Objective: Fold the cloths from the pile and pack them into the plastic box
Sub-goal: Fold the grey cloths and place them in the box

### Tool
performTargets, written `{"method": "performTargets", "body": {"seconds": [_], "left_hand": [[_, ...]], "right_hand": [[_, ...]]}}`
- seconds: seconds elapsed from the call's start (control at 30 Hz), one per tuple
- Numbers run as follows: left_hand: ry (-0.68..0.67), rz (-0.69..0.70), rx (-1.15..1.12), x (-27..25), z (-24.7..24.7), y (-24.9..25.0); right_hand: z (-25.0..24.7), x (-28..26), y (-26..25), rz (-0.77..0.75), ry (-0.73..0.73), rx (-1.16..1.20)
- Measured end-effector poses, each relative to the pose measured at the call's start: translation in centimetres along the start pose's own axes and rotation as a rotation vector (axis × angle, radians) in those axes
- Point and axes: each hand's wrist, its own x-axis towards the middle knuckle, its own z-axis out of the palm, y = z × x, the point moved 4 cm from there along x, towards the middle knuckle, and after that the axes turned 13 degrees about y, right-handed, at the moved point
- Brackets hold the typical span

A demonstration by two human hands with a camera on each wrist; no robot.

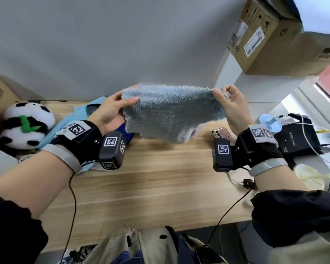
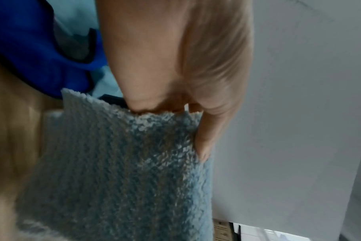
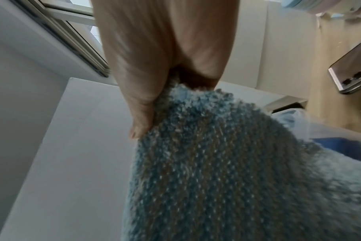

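A fluffy grey-blue cloth point(image 1: 171, 111) hangs spread in the air above the wooden table point(image 1: 151, 183), held by its two upper corners. My left hand point(image 1: 112, 109) pinches the left corner between thumb and fingers; in the left wrist view the cloth point(image 2: 118, 171) drapes below the thumb point(image 2: 206, 138). My right hand point(image 1: 231, 105) pinches the right corner; the right wrist view shows the cloth point(image 3: 227, 163) under the hand. Behind the held cloth lies the pile: a light blue cloth point(image 1: 72, 119) and a dark blue cloth point(image 2: 37, 48). No plastic box shows in any view.
A panda plush point(image 1: 25, 124) sits at the table's left. A phone point(image 1: 220, 132) lies right of the cloth. A black device point(image 1: 297, 138) with white cables and a cardboard box point(image 1: 271, 35) on a white shelf stand to the right. A grey wall closes the back.
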Motion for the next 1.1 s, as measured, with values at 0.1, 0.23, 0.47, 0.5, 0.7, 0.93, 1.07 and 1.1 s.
{"method": "performTargets", "body": {"seconds": [0.1,0.23,0.47,0.5,0.7,0.93,1.07,1.1], "left_hand": [[-0.039,-0.121,0.222,-0.4,-1.5,-3.0],[-0.050,-0.256,0.524,-2.3,-3.6,-7.9],[0.037,-0.469,0.738,-4.2,-8.5,-15.9],[0.011,-0.474,0.782,-4.5,-9.0,-16.5],[-0.026,-0.523,0.890,-6.1,-10.7,-19.1],[0.138,-0.538,0.782,-5.3,-11.9,-20.8],[0.255,-0.518,0.677,-4.5,-11.7,-20.8],[0.277,-0.517,0.635,-4.3,-11.6,-20.6]], "right_hand": [[0.0,-1.6,3.0,0.111,-0.150,-0.179],[0.3,-5.2,8.6,0.257,-0.420,-0.430],[-0.3,-11.9,17.4,0.477,-0.660,-0.691],[-0.5,-12.6,18.1,0.506,-0.677,-0.717],[-2.0,-15.3,21.3,0.673,-0.698,-0.658],[-2.8,-16.1,22.1,0.836,-0.626,-0.607],[-2.8,-14.5,22.9,0.714,-0.495,-0.622],[-2.7,-14.0,22.9,0.674,-0.452,-0.601]]}}
